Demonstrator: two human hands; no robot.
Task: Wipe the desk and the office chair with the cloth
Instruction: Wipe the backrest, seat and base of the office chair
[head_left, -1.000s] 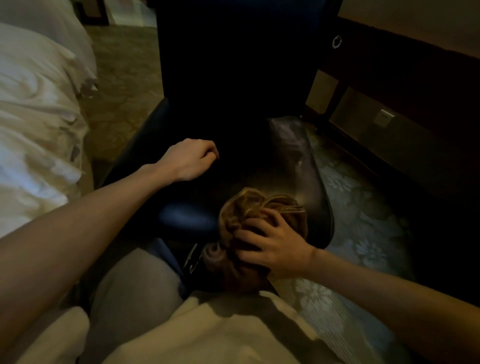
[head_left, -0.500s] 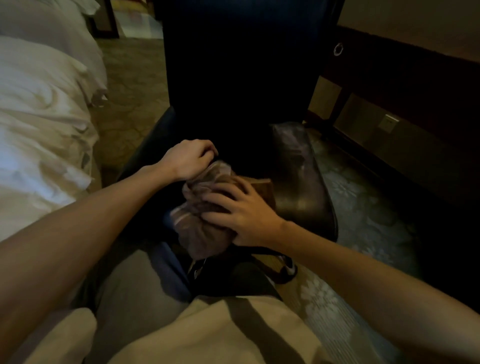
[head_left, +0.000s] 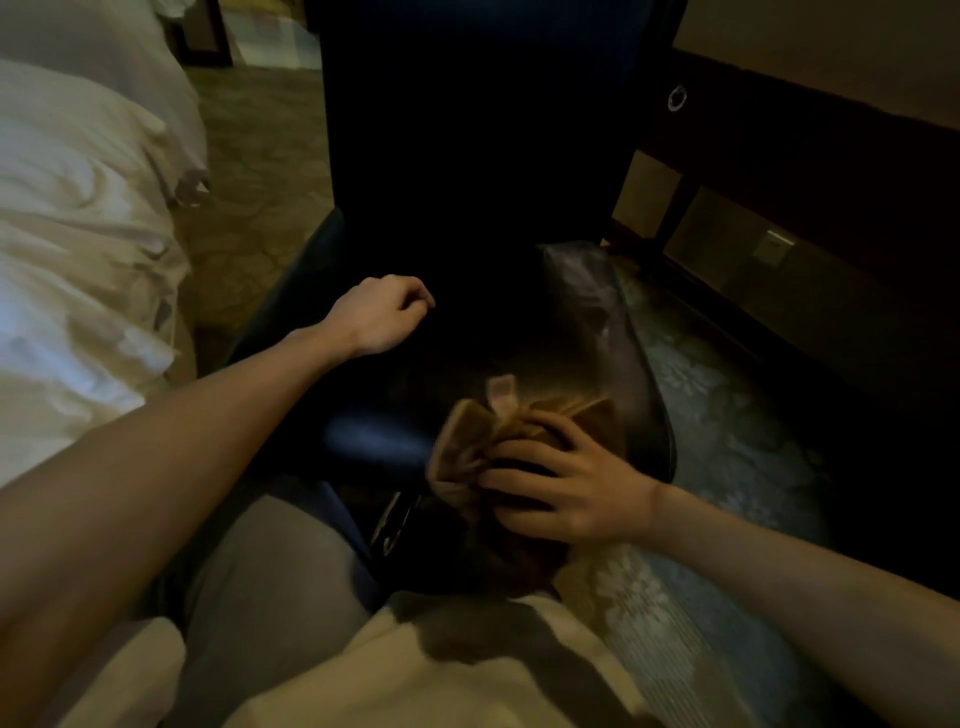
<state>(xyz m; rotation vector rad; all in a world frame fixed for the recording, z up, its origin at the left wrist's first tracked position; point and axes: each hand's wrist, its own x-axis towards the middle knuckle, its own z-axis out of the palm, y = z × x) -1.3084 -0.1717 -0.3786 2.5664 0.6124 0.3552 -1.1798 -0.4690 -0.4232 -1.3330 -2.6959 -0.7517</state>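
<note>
The office chair's dark seat (head_left: 519, 338) fills the middle of the view, with its tall backrest (head_left: 467, 130) behind. A bunched brown cloth (head_left: 467, 441) lies on the seat's front right part. My right hand (head_left: 566, 493) sits on top of the cloth, its bent fingers gripping into the folds. My left hand (head_left: 382, 317) rests on the seat's left side in a loose fist and holds nothing. The dark wooden desk (head_left: 805, 171) stands to the right of the chair; its top is out of view.
A bed with white bedding (head_left: 78, 260) runs along the left, close to the chair. Patterned carpet (head_left: 727, 415) lies between chair and desk. A wall socket (head_left: 773, 247) shows under the desk. My knees and light shirt fill the bottom edge.
My right hand has dragged the cloth from the seat's middle, next to my left hand, back to the front right part of the seat. My left hand has stayed in place.
</note>
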